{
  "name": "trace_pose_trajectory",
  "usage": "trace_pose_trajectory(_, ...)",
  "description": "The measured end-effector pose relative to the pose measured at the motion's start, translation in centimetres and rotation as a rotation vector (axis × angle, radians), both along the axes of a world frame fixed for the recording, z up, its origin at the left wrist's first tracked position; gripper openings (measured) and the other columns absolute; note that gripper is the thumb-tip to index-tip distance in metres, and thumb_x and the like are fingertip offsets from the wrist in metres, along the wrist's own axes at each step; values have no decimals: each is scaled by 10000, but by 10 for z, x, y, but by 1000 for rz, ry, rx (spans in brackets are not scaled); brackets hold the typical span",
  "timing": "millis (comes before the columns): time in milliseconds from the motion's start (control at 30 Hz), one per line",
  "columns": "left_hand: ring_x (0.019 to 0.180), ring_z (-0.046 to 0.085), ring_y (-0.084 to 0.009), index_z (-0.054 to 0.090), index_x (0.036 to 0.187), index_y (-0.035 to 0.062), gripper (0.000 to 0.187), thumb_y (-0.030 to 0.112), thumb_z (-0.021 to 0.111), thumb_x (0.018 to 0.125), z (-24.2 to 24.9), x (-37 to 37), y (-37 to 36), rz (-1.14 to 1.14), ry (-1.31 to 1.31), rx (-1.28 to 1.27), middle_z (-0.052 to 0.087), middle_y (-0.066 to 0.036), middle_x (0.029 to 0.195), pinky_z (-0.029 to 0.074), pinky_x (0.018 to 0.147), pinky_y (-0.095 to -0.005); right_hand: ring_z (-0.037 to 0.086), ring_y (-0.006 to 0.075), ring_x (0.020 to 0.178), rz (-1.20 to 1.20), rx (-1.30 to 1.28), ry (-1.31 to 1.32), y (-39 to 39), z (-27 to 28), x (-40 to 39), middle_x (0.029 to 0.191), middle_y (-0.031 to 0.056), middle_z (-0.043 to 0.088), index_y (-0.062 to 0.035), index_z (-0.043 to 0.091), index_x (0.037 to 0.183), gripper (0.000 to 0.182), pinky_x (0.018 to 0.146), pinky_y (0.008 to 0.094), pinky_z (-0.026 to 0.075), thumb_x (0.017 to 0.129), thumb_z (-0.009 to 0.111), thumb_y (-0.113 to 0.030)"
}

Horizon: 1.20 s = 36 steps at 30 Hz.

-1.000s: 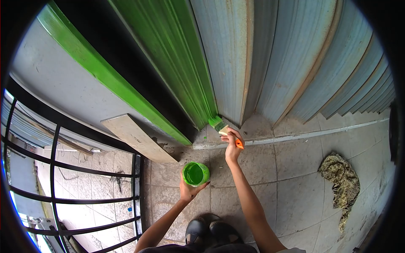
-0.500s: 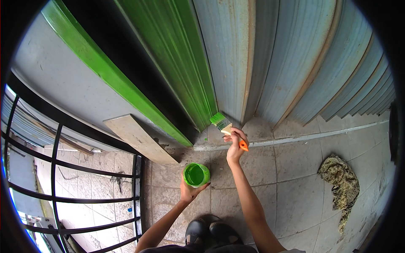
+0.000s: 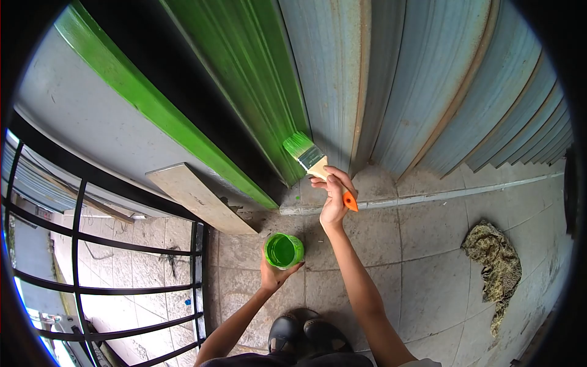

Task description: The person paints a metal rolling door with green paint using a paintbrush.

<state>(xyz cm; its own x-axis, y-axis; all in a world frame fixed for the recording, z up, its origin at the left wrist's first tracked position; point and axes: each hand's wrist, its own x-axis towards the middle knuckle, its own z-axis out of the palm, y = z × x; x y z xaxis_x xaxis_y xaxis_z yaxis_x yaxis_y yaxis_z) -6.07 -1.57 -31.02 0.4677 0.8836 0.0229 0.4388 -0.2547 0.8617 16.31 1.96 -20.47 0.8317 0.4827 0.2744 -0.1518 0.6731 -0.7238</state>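
tiled floor (image 3: 379, 257) | 1 rag (image 3: 496, 263) | 1 paintbrush (image 3: 313, 160) | 1 paint cup (image 3: 283, 251)

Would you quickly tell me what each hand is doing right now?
Left hand: closed around the green paint cup.
Right hand: closed on the paintbrush, bristles against the shutter.

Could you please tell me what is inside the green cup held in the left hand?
The green cup, held from below by the left hand, shows bright green paint covering its inside. How deep the paint goes cannot be seen; the cup's bottom is covered by it.
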Motion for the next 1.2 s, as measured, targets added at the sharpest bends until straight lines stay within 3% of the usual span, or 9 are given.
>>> trace_pose_trajectory(100, 1084, 562, -273, 314, 1325, -2, 983, 297, 899, 594, 4, 2, -1, 2, -60, 61, 540, -162, 1180, 457, 928, -374, 664, 247, 687, 15, -119, 37, -1, -54, -4, 881, 184, 652, 69, 610, 1004, 250, 635, 316, 548, 879, 503, -119)
trace_pose_trajectory(267, 1063, 569, -283, 372, 1289, -6, 918, 305, 892, 599, -3, 0, 4, -7, -13, 57, 547, -163, 1158, 461, 913, -372, 646, 144, 652, 22, -266, 129, -13, -119, -14, 836, 105, 662, 39, 660, 943, 139, 605, 249, 540, 874, 563, -33)
trace_pose_trajectory(400, 901, 620, -188, 543, 1098, 3, 603, 198, 881, 637, -5, 1, 2, 2, -68, 139, 641, -93, 1007, 504, 812, -335, 643, 142, 651, -3, -213, 128, 8, -72, -11, 839, 103, 662, 48, 658, 950, 140, 602, 245, 538, 884, 556, -22)
trace_pose_trajectory(600, 888, 625, -177, 561, 1082, -1, 582, 177, 882, 630, -5, 0, 0, 13, -54, 148, 652, -93, 1003, 508, 798, -325, 651, 213, 648, -17, 93, 35, -3, 28, -1, 822, 152, 648, 79, 610, 953, 208, 610, 302, 541, 885, 506, -87)
trace_pose_trajectory(700, 996, 585, -277, 469, 1188, -5, 770, 300, 885, 616, -6, -3, 1, -13, 8, 13, 576, -153, 1098, 473, 869, -381, 649, 216, 644, 21, 77, -35, -6, 22, -9, 817, 165, 648, 82, 603, 955, 228, 610, 305, 539, 883, 483, -97)
trace_pose_trajectory(900, 969, 593, -272, 500, 1149, -5, 733, 300, 889, 608, -11, -3, 2, -16, -60, 50, 590, -147, 1069, 476, 853, -378, 629, 126, 638, 10, -185, 100, -11, -107, -28, 764, 89, 655, 45, 641, 926, 138, 590, 239, 511, 886, 545, -44)
trace_pose_trajectory(967, 968, 593, -272, 509, 1143, -4, 723, 301, 888, 608, -10, -4, 2, -18, -50, 45, 593, -148, 1073, 475, 853, -375, 627, 118, 632, -13, -235, 145, -12, -115, -29, 767, 81, 655, 43, 647, 914, 122, 583, 233, 511, 878, 549, -21)
trace_pose_trajectory(1100, 966, 593, -272, 520, 1139, -4, 714, 301, 886, 607, 0, 1, 0, -12, -7, 13, 598, -149, 1076, 474, 852, -373, 622, 108, 616, 16, -196, 178, 4, -65, -22, 768, 77, 655, 37, 651, 902, 109, 578, 228, 517, 876, 556, -9)
trace_pose_trajectory(1200, 965, 595, -270, 520, 1144, -2, 717, 300, 886, 606, -8, -2, 2, -1, 12, 99, 603, -151, 1073, 475, 850, -376, 644, 168, 620, 11, -120, 66, 7, 3, -17, 782, 117, 654, 54, 630, 918, 142, 574, 264, 526, 884, 542, -52)
